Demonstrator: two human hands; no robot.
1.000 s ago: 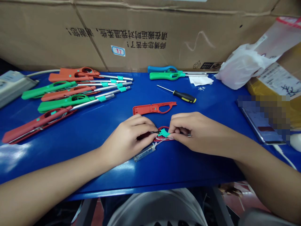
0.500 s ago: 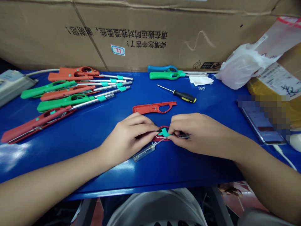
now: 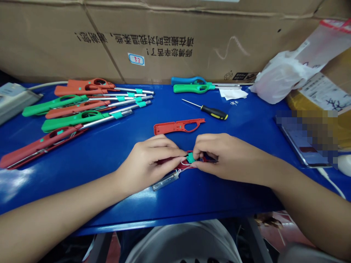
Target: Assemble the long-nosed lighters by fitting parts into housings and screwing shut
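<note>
Between my hands lies a red half shell of a long-nosed lighter (image 3: 183, 165), mostly covered by my fingers. A green trigger (image 3: 190, 157) sits at the shell. My right hand (image 3: 219, 151) pinches the trigger's right side with thumb and bent fingers. My left hand (image 3: 153, 159) is closed at the trigger's left, thumb against fingers; what is in its pinch is hidden. A clear gas tank (image 3: 165, 181) lies below my left fingers, a pale tube running from it toward the shell. The other red shell half (image 3: 178, 126) lies just beyond my hands, hollow side up.
A screwdriver (image 3: 214, 112) lies farther back. Several lighters (image 3: 79, 118) lie at left, with a blue lighter (image 3: 186, 80) and green lighter (image 3: 190, 88) at the back. A cardboard box (image 3: 164, 22) walls the far edge. A phone (image 3: 304, 142) and plastic bag (image 3: 282, 78) are at right.
The green trigger has turned and sits lower, closer to the red shell. My right hand has shifted slightly left with it. The gas tank has moved a little left and down.
</note>
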